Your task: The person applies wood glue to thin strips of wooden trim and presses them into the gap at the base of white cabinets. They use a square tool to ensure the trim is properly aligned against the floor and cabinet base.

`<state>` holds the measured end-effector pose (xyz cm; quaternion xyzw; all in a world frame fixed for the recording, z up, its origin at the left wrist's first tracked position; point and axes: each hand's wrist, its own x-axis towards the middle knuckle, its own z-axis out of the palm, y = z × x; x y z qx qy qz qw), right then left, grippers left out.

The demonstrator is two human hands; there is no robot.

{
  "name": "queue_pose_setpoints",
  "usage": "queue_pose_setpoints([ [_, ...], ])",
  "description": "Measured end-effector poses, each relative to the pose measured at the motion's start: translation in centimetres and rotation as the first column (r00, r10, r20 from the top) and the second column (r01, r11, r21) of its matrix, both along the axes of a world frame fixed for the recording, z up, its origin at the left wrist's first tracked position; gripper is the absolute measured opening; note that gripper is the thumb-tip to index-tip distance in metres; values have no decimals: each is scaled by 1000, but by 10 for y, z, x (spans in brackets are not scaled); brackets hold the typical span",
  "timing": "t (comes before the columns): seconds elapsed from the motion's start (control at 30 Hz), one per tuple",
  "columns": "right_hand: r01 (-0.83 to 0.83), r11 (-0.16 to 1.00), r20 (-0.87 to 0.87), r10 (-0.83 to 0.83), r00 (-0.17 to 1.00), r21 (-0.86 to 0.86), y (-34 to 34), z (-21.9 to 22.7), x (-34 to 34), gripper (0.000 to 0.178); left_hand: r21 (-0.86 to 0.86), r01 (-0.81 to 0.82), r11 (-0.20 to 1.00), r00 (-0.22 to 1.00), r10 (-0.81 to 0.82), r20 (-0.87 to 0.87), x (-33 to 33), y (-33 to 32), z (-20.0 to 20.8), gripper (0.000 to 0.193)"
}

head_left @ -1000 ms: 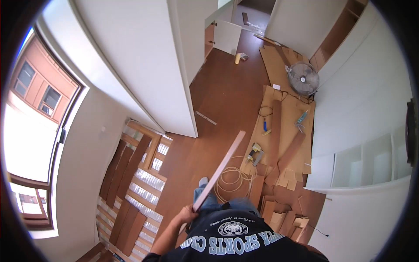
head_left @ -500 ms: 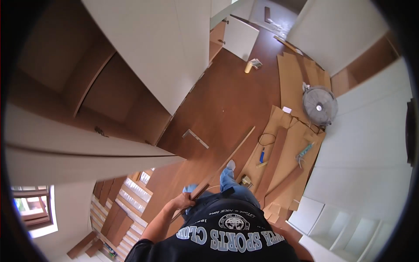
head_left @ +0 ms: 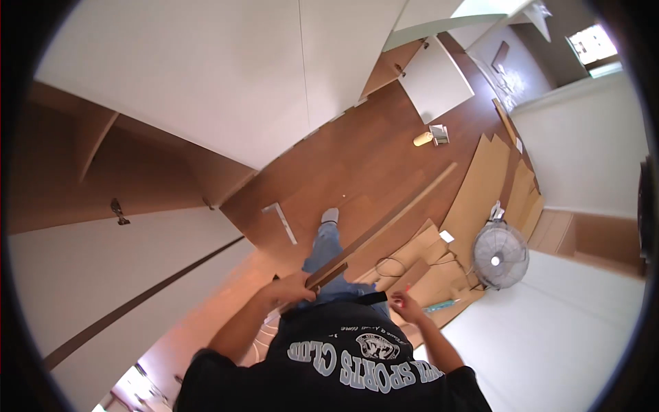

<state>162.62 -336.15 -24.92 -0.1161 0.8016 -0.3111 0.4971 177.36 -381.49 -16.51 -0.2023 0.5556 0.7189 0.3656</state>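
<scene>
My left hand (head_left: 294,287) is closed around a long brown wooden strip (head_left: 391,218), which slants away from my waist toward the far right above the floor. A short dark piece (head_left: 328,276) lies along the strip's near end, right by my fingers. On the other side of my waist, my right hand (head_left: 408,307) is raised with curled fingers. Something small and red shows at its fingertips, too small to name. Beyond that hand, a teal cartridge (head_left: 441,305) lies on the cardboard. A metal carpenter's square (head_left: 282,223) rests on the floor ahead to the left.
Flattened cardboard (head_left: 473,196) and a grey round fan (head_left: 501,255) lie to the right. A yellow cylinder (head_left: 423,139) stands farther ahead near an open white cabinet door (head_left: 436,79). White cabinets (head_left: 192,75) line the left, with another open door (head_left: 137,275) close by.
My view has turned rightward and I have stepped forward. The strip stays in my left hand and reaches farther ahead. My right hand has come into view.
</scene>
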Motion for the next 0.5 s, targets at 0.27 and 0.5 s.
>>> queue_pose_setpoints([
  [0.27,-214,972,-275,234,933,99,20,-30,-167,26,-11,137,990,990,-137,29,-168,38,-8,28],
  [0.5,-226,973,-193,229,954,39,49,-23,-364,17,-9,-14,1000,981,15,192,-261,143,-11,33],
])
